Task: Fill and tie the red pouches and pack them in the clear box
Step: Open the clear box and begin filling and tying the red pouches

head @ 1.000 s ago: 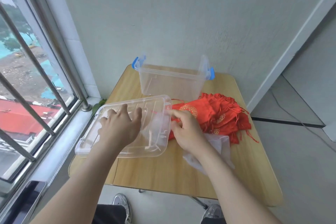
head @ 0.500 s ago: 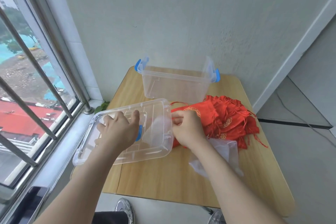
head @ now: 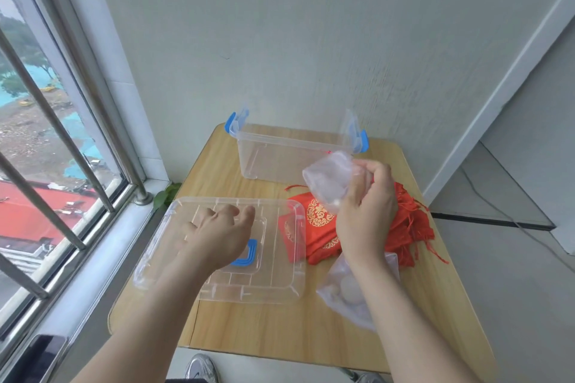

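Beneath your right hand (head: 367, 214), red pouches (head: 319, 227) lie nearest | it grips clear bag (head: 326, 179) | left hand (head: 221, 236) relaxed over lid (head: 280, 277)

The right hand (head: 367, 214) has risen from the red fabric pouches (head: 317, 216), now gripping a small crumpled clear plastic bag (head: 329, 177) above them.
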Demonstrator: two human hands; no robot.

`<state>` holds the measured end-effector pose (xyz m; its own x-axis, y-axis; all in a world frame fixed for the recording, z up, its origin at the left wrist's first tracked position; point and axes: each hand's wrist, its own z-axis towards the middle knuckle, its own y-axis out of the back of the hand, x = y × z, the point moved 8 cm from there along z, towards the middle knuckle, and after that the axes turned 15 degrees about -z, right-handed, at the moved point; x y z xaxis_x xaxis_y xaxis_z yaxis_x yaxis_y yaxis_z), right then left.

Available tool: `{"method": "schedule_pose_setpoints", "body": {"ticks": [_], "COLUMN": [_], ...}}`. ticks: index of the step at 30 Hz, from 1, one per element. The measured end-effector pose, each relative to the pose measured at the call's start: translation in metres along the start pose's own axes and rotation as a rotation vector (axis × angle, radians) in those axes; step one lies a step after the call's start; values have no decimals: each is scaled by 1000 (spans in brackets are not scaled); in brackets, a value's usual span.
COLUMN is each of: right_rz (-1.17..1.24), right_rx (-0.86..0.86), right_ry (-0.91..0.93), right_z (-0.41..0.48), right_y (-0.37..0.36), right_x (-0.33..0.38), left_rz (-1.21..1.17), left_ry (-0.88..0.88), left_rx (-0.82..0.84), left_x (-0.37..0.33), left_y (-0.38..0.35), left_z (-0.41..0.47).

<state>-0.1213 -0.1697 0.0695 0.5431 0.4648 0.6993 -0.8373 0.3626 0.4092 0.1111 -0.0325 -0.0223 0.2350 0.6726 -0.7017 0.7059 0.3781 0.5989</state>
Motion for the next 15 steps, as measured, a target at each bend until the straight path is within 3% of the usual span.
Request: {"method": "schedule_pose_setpoints", "body": {"ticks": [3,7,9,11,15], "right_rz": [-113,-60,119,279,258], "right_rx": [69,139,216,258,179], "right_ry": [50,-20,-156,-240,-99], "right_z": [4,15,22,28,48], "right_y": [-9,-22,-38,-54,-66], "right_x": [1,9,7,10,44], "left_rz": [84,-219,-323,-388,-506], "left_ry": [-114,-497,-633,-654,-567], "left_rx": [-155,-395,-406,-349,-227], "left_x": [-25,-69,-84,-95,-103], "left_y": [9,29,36,41,45], "left_z": [3,17,25,38,61]}}
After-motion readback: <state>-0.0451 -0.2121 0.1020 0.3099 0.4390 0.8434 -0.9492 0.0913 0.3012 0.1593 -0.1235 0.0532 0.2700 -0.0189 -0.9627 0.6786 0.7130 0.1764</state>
